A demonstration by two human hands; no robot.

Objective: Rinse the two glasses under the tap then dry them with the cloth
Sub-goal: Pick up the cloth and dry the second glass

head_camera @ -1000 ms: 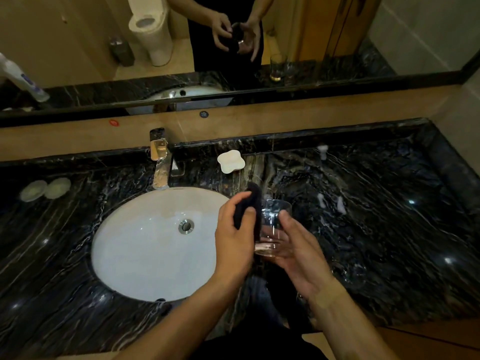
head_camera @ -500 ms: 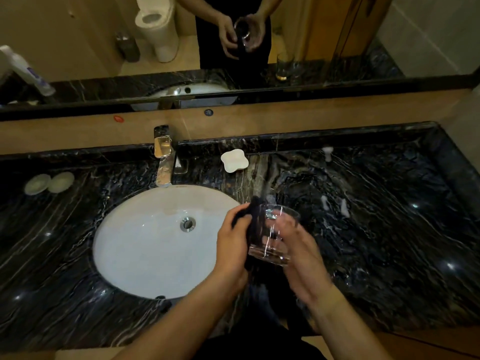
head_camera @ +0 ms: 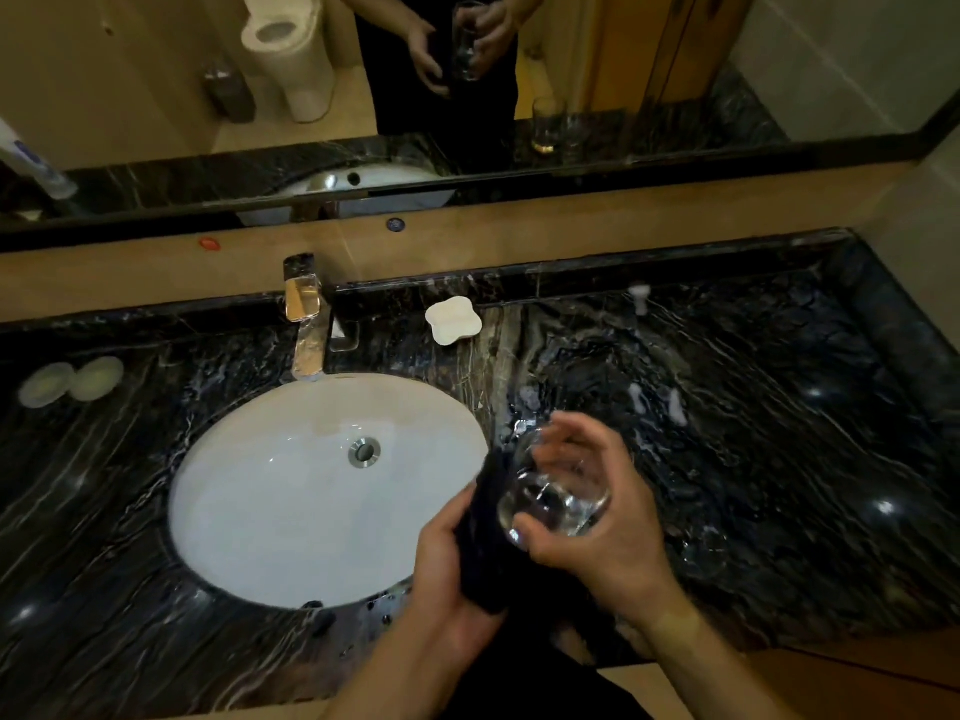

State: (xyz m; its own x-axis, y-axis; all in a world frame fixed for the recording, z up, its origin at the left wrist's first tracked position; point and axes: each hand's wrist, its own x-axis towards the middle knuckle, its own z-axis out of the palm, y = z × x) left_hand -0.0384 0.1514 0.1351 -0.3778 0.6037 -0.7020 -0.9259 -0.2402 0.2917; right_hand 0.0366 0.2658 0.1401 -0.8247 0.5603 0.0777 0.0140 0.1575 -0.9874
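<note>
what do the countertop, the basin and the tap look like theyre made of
Countertop: apparently polished black marble or a similar stone, white veins and glossy light spots. Basin: white glazed ceramic by its smooth sheen, set under the counter. Tap: chromed or polished metal, mirror-like reflections on its flat faces.

Your left hand and right hand are bare, without rings or a watch. Your forearms are uncovered, no sleeves reaching them. You wear dark clothing on your lower body.
</note>
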